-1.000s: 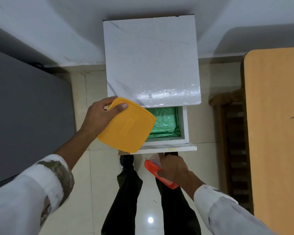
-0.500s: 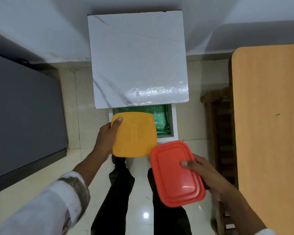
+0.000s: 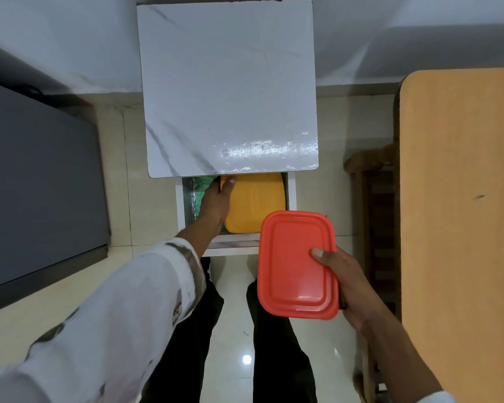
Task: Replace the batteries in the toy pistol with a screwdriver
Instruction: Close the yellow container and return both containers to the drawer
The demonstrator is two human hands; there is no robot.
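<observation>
My left hand (image 3: 216, 202) grips the left edge of a yellow lidded box (image 3: 255, 203), which lies inside the open drawer (image 3: 292, 196) of a white marble-topped cabinet (image 3: 230, 91). The box's far end is hidden under the cabinet top. My right hand (image 3: 342, 282) holds a red lidded box (image 3: 294, 264) above the floor in front of the drawer, thumb on its lid. No toy pistol, screwdriver or batteries are in sight.
A green lining (image 3: 200, 189) shows at the drawer's left side. An orange wooden table (image 3: 463, 213) fills the right, with a wooden chair (image 3: 373, 216) beside it. A dark grey cabinet (image 3: 38, 184) stands on the left. My legs stand on glossy tiles below.
My left hand has lowered the yellow box forward into the drawer. My right hand has brought the red box up from beside my leg and now holds it flat in front of the drawer.
</observation>
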